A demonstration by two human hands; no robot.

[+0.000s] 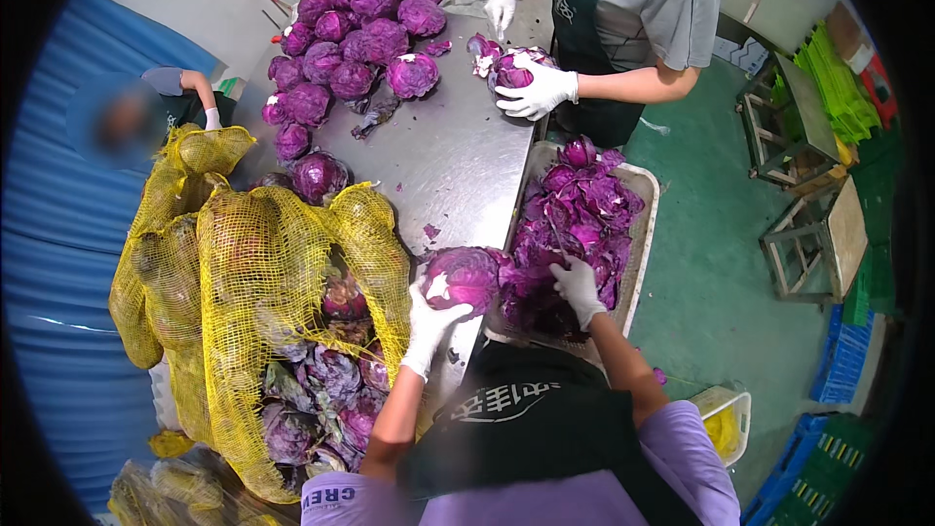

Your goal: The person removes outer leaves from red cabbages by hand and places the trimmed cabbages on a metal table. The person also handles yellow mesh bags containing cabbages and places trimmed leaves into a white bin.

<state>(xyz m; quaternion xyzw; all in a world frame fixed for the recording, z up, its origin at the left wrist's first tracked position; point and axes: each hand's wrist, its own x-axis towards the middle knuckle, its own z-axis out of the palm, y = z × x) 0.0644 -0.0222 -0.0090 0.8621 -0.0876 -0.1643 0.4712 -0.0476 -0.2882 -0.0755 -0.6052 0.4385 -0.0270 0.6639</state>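
Observation:
My gloved left hand [433,323] grips a red cabbage [467,281] from its near side, at the edge of the metal table [467,183]. Over a white plastic crate [650,234] of loose purple leaves [584,197], my gloved right hand [577,285] is closed on a knife [556,234], its thin blade pointing away from me across the leaves. Purple leaves lie between the held cabbage and my right hand. Many red cabbages [383,40] are piled on the far left part of the table.
Yellow mesh sacks [252,263] of cabbages stand at the left, one torn open over cabbages [332,372]. Across the table a co-worker's gloved hand [537,88] holds another cabbage. Another person is at far left. Stools [811,234] and a white basket [745,416] stand at right.

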